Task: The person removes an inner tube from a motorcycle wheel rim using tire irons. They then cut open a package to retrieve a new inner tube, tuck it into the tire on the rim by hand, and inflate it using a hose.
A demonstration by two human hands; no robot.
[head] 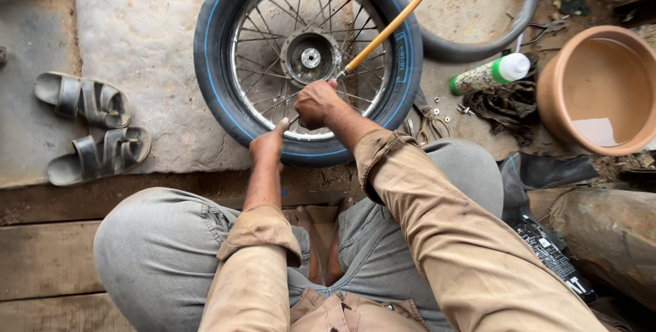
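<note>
I have both arms stretched forward from a squat, knees spread wide to either side, tan sleeves rolled back to the forearms. My left hand [268, 146] sits nearer, its fingers curled down and the thumb raised toward the far side. My right hand [316, 103] reaches a little farther and to the right, wrist bent, fingers closed in a tight grip, knuckles facing up. The two hands are close together.

Sandals [92, 129] left of wheel [307, 58]

Yellow hose [396, 23] cut off at 12 o'clock edge; its nozzle hidden under right hand [317, 103].
</note>
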